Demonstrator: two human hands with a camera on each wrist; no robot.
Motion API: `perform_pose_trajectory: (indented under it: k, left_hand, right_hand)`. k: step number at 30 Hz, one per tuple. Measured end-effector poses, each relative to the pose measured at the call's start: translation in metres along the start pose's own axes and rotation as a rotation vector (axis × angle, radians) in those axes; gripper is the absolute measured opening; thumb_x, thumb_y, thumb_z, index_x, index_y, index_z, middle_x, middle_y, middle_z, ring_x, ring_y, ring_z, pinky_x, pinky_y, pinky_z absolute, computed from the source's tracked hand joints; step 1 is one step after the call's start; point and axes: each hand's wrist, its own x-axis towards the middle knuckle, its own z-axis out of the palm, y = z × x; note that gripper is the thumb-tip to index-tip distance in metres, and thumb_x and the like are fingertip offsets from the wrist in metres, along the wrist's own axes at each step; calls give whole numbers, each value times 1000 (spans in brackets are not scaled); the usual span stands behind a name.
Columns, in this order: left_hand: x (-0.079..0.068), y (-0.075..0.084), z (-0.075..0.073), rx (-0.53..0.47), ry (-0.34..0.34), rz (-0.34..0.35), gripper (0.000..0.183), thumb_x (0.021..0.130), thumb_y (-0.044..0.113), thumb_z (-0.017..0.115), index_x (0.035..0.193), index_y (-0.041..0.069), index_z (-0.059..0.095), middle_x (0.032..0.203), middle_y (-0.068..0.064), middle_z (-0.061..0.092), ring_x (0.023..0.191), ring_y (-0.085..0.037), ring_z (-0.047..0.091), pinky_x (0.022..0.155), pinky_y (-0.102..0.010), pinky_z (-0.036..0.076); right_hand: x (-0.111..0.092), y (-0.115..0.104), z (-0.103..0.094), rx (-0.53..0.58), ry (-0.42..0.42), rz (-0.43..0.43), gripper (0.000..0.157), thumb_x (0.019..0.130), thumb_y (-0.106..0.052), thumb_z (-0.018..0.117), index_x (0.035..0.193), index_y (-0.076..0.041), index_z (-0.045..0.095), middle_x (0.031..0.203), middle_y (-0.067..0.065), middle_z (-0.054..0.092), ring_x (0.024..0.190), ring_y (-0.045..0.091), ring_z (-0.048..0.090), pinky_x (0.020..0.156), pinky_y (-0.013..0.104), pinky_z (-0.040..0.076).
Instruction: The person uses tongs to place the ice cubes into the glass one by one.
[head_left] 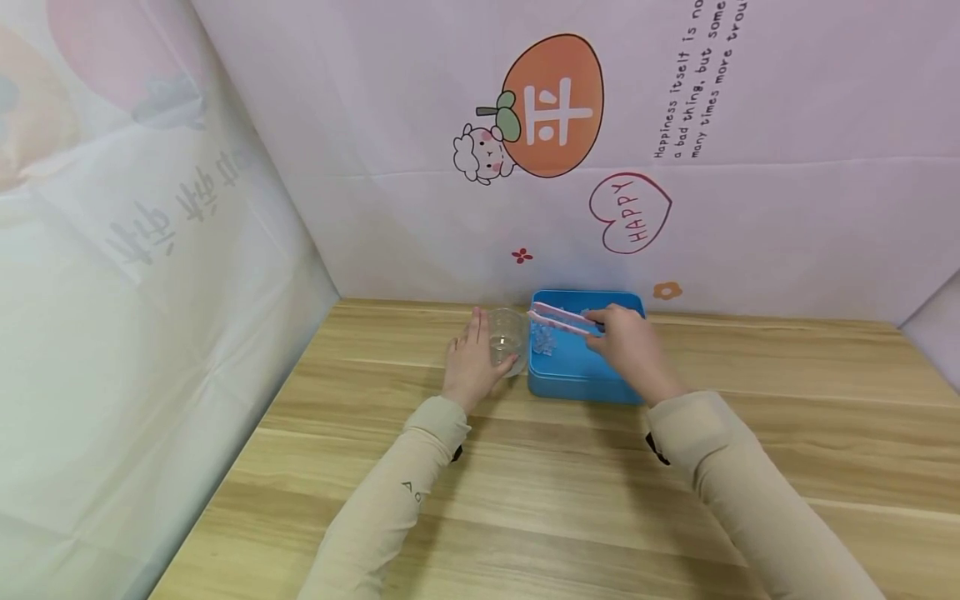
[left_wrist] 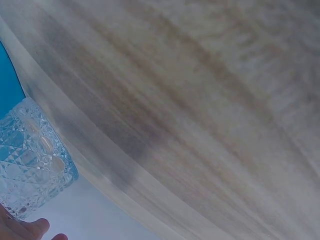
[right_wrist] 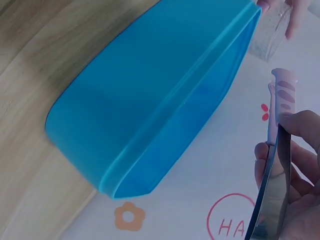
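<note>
My left hand (head_left: 471, 367) holds a clear glass cup (head_left: 508, 340) from its left side, with the thumb along its near side. The left wrist view shows the cup's cut diamond pattern (left_wrist: 32, 157). In my right hand (head_left: 632, 346) is a pair of metal tongs (right_wrist: 275, 195) with pink patterned ends, pinched between thumb and fingers. The tips point left, above the edge of a blue box (head_left: 573, 388) beside the cup. Clear, crystal-like pieces (head_left: 543, 340) are heaped at the box's left end. No piece shows between the tips.
The cup and box stand at the back of a wood-grain table (head_left: 540, 500). A printed white cloth (head_left: 405, 208) rises right behind them. Another pale cloth (head_left: 150, 333) hangs along the left side.
</note>
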Motion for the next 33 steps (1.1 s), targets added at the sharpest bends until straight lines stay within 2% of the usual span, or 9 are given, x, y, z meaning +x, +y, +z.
perform_pose_trajectory:
  k: [10,18,27,33]
  left_hand:
    - [0,0,-1,4,-11,3,93,89,59,50,152,6,10,161,-8,11,142,-25,33,115,-45,31]
    - [0,0,-1,4,-5,6,93,89,59,51,152,6,10,161,-8,11,142,-25,34,114,-45,32]
    - [1,0,-1,17,-19,3,93,89,60,50,153,6,9,161,-8,10,142,-25,33,115,-44,30]
    - [0,0,-2,22,-19,1,93,89,60,50,153,6,9,161,-8,10,142,-25,34,115,-45,30]
  right_hand:
    - [0,-9,15,-15,13,-58,33,86,-9,67,117,2,65,105,21,66,86,29,63,69,38,55]
    - [0,-17,17,-36,-10,-64,34,86,-10,67,118,1,65,117,24,65,96,33,65,76,42,57]
    - [1,-19,20,-57,-14,-71,33,84,-9,69,115,1,67,100,18,68,84,26,62,74,40,57]
    - [0,-19,21,-71,-4,-87,33,83,-9,70,114,1,67,97,18,67,82,26,61,69,38,57]
